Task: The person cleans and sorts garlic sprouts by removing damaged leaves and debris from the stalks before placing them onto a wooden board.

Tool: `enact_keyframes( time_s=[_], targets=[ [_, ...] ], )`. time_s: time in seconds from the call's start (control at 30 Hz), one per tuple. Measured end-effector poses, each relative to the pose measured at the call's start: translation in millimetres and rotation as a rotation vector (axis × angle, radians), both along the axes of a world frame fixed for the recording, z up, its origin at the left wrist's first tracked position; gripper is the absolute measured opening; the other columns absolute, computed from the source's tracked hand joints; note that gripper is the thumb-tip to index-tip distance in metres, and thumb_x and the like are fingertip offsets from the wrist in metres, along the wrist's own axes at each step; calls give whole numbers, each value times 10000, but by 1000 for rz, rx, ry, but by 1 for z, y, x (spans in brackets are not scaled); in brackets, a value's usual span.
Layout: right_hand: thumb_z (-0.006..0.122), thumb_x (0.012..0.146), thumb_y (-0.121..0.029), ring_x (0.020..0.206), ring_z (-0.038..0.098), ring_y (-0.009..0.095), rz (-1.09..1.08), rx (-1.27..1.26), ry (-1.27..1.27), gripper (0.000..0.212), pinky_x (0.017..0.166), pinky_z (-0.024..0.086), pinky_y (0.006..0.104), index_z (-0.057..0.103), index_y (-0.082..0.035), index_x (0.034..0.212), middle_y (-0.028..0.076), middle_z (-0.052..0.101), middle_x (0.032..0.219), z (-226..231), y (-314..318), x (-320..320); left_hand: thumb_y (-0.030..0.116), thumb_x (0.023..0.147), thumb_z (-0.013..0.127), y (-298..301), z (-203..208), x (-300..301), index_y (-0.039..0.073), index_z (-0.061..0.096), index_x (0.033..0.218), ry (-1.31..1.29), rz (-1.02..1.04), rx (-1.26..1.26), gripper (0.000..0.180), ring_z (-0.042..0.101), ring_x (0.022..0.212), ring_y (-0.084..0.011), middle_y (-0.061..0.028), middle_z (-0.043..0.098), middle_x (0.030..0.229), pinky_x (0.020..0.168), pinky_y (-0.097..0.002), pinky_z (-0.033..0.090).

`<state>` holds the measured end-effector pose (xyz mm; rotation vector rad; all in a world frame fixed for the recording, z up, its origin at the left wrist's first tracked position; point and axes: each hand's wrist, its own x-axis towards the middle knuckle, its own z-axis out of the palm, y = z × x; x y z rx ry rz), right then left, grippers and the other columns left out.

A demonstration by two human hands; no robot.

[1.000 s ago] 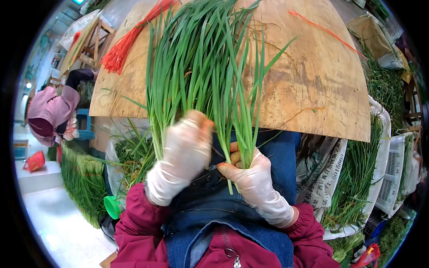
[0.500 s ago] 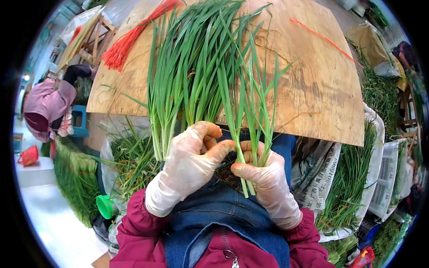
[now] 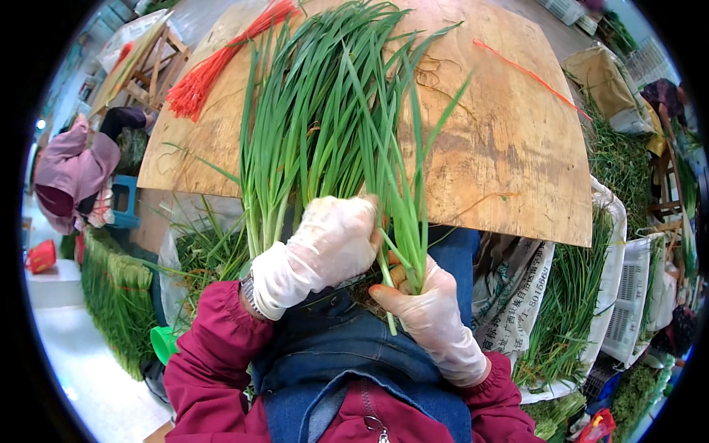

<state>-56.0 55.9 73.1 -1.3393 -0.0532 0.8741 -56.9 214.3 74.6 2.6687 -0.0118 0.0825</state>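
Note:
My right hand [image 3: 432, 306], in a thin whitish glove, is closed round the lower stalks of a few garlic chives [image 3: 406, 247]. Their pale cut ends point down toward my lap and the green leaves fan upward. My left hand [image 3: 321, 236], gloved too, is curled with its fingertips pressed against the side of these stalks; its inner fingers are partly hidden. Beyond it a thick pile of garlic chives [image 3: 317, 111] lies on the wooden board [image 3: 509, 148], pale stems hanging over the near edge.
Red ties [image 3: 214, 74] lie at the board's far left, one red strip [image 3: 528, 70] at its right. Sacks of greens [image 3: 569, 295] stand to the right, chive bundles [image 3: 118, 303] and a green cup [image 3: 164, 343] to the left. Another person [image 3: 77, 166] sits bent over at far left.
My left hand has moved up and turned inward, its fingertips now at the held stalks. The chives in my right hand have drawn together and tilted.

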Motion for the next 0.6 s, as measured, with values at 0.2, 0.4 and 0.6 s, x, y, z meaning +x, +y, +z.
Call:
enact_keyframes(
  time_s=[0.2, 0.4, 0.6],
  targets=[
    [649, 626, -1, 551, 475, 56, -51, 35, 113, 402, 494, 374, 168, 517, 56, 1002, 28, 544, 695, 21, -11, 18, 57, 769, 530, 59, 28, 9, 64, 521, 773, -676, 580, 223, 12, 546, 506, -260, -128, 532, 586, 436, -342, 428],
    [565, 648, -95, 394, 393, 84, -37, 507, 285, 434, 329, 290, 181, 483, 135, 1007, 68, 478, 539, 50, -34, 58, 117, 781, 578, -11, 8, -29, 11, 564, 924, -479, 123, -167, 179, 562, 563, -207, -98, 591, 727, 531, -289, 463],
    [470, 709, -135, 335, 278, 71, 0, 668, 219, 551, 315, 254, 194, 322, 161, 1149, 57, 419, 542, 71, -29, 74, 365, 695, 613, -75, -31, -2, 3, 500, 836, -22, 303, 141, 404, 534, 499, -245, -125, 521, 653, 468, -333, 429]
  ],
)
